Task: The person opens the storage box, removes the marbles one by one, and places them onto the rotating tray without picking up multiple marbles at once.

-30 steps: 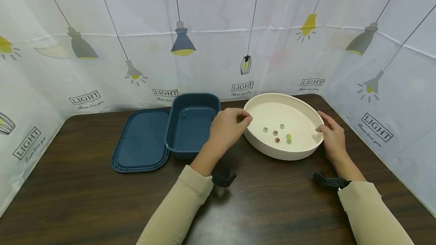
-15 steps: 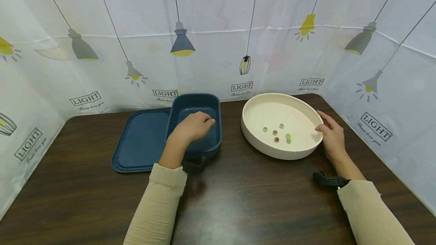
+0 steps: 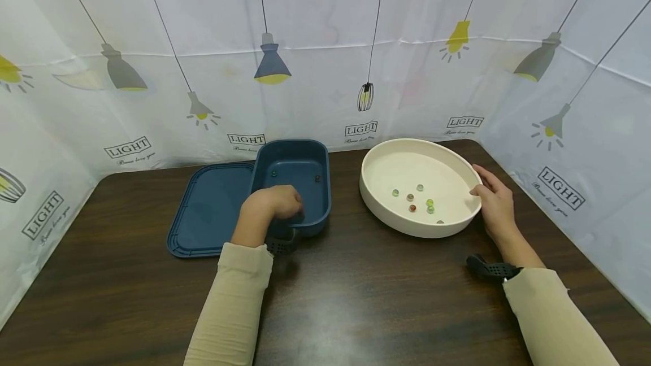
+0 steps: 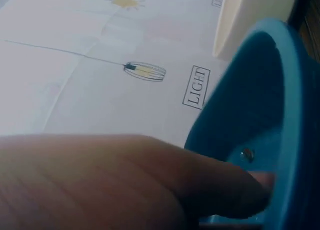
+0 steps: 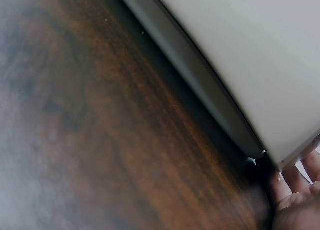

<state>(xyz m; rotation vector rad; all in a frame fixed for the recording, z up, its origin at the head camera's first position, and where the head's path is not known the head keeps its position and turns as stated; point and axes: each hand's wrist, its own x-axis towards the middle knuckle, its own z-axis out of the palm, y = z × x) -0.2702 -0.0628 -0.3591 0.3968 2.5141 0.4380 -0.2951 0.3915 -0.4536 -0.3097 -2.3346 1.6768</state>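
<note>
My left hand (image 3: 274,203) reaches down into the deep blue container (image 3: 326,202), its fingers bent. In the left wrist view the thumb (image 4: 225,187) covers the fingertips, so whether they pinch anything is hidden. One dark marble (image 3: 317,178) lies at the container's right side and a greenish marble (image 3: 274,173) at its back left. My right hand (image 3: 497,205) grips the right rim of the round cream dish (image 3: 458,162), thumb inside and fingers outside. Several glass marbles lie on the dish's floor, among them a red marble (image 3: 412,208) and a yellow-green marble (image 3: 429,202).
A flat blue lid (image 3: 211,210) lies on the dark wooden table (image 3: 346,298), left of the container. Behind the table hangs a white curtain (image 3: 325,89) printed with lamps. Black straps (image 3: 492,269) sit at the wrists.
My left hand has moved left from the cream dish's rim to the blue container and down into it. Another marble now shows near the dish's front wall. My right hand keeps its hold.
</note>
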